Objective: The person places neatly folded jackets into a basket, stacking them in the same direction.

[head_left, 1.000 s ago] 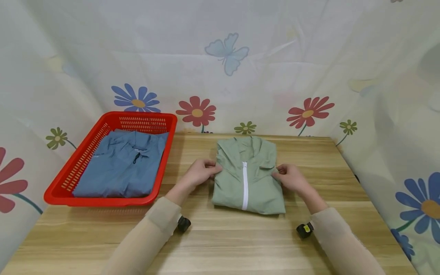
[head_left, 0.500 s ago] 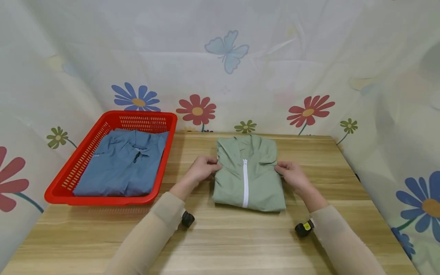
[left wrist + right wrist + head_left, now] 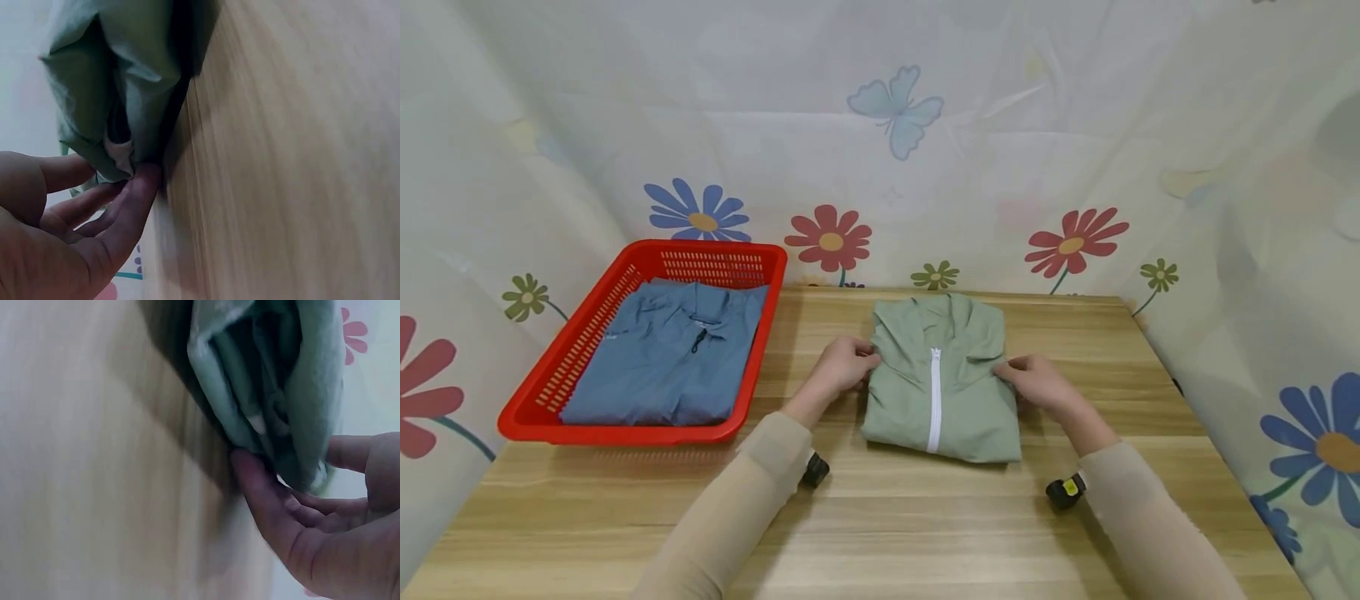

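A folded light green hooded jacket [image 3: 902, 404] with a white zipper [image 3: 935, 400] lies on the wooden table, hood toward the back. At its left edge my left hand [image 3: 842, 367] pinches the folded layers, thumb above and fingers below. My right hand [image 3: 1037, 383] grips the opposite edge in the same way. In the left wrist view, the fingers [image 3: 134, 200] reach under the green jacket [image 3: 140, 69], close to the tabletop. The right wrist view shows the stacked folds of the jacket [image 3: 319, 381] between thumb and fingers [image 3: 269, 500].
A red plastic basket [image 3: 741, 417] stands on the left of the table [image 3: 910, 533], holding a folded blue garment [image 3: 662, 367] with a short dark zipper pull. A flower-printed curtain [image 3: 970, 192] hangs behind the table and along its sides.
Both hands stay at the jacket's side edges. The left hand has shifted slightly away toward the back; the right hand has made only small shifts. The jacket lies nearly where it was.
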Motion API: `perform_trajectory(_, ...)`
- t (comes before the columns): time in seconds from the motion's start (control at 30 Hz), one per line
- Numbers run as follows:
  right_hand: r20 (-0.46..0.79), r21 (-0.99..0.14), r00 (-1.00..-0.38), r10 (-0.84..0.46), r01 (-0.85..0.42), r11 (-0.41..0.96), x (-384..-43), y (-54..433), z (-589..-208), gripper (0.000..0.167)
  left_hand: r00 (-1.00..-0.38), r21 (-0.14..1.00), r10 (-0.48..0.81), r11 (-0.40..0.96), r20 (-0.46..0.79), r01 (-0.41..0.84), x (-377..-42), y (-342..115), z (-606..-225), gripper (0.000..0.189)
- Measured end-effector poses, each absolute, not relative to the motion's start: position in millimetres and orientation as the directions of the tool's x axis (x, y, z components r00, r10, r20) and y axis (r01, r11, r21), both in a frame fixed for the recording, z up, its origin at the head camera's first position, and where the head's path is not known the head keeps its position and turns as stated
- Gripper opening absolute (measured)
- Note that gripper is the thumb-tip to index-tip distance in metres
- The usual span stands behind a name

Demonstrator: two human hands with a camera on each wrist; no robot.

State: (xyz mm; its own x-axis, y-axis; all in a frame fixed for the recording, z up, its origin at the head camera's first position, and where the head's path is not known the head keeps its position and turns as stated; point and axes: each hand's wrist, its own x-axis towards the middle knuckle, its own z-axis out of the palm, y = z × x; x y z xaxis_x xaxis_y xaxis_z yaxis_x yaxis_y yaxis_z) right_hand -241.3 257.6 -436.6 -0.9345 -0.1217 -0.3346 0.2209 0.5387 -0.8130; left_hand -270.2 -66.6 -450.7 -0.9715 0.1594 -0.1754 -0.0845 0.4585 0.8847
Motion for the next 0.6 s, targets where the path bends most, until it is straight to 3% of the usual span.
perform_trajectory(0.13, -0.367, -0.873, -0.917, -0.154, 0.282, 0.398, -241.9, 256.1, -437.9, 0.067, -0.970, 0.900, 0.167, 0.426, -0.178, -0.092, -272.9, -62.5, -452.7, 0.023)
perform_trajectory(0.33, -0.388, -0.915, -0.891, -0.235, 0.344, 0.209, -243.7, 257.5, -434.2, 0.069, -0.956, 0.925, 0.167, 0.339, -0.241, -0.174, -275.4, -61.5, -451.5, 0.036)
perform_trajectory(0.6, -0.421, -0.907, -0.877, -0.232, 0.404, 0.119, -246.9, 263.8, -441.3, 0.069, -0.917, 0.919, 0.184, 0.248, -0.354, -0.306, -275.6, -63.7, -455.6, 0.044)
